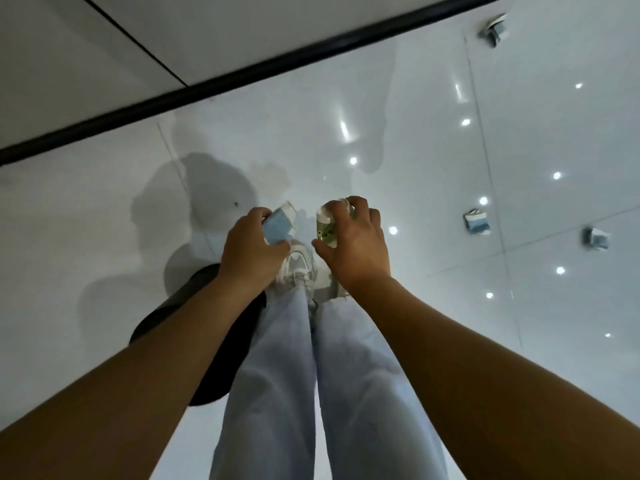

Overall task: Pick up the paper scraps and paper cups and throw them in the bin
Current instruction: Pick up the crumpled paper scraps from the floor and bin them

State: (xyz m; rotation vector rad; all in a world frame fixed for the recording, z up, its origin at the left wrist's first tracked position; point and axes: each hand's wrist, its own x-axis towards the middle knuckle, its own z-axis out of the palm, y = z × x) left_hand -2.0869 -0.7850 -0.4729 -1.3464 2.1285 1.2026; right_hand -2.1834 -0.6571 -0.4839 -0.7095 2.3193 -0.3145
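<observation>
My left hand (pixel 251 251) grips a crushed blue and white paper cup (pixel 278 226) over my feet. My right hand (pixel 356 244) grips a green and white paper cup (pixel 325 230) beside it. The two hands hang close together above the glossy white floor. Three more crumpled cups lie on the floor to the right: one blue and white cup (pixel 478 221), another (pixel 595 239) further right, and a third (pixel 493 29) far away near the top. A dark round bin (pixel 214 344) stands under my left forearm, mostly hidden by arm and leg.
My legs in pale jeans (pixel 277 393) and white shoes (pixel 298 268) stand in the middle. A black strip (pixel 242 76) marks the foot of the wall across the upper left. Ceiling lights reflect off the floor tiles on the right.
</observation>
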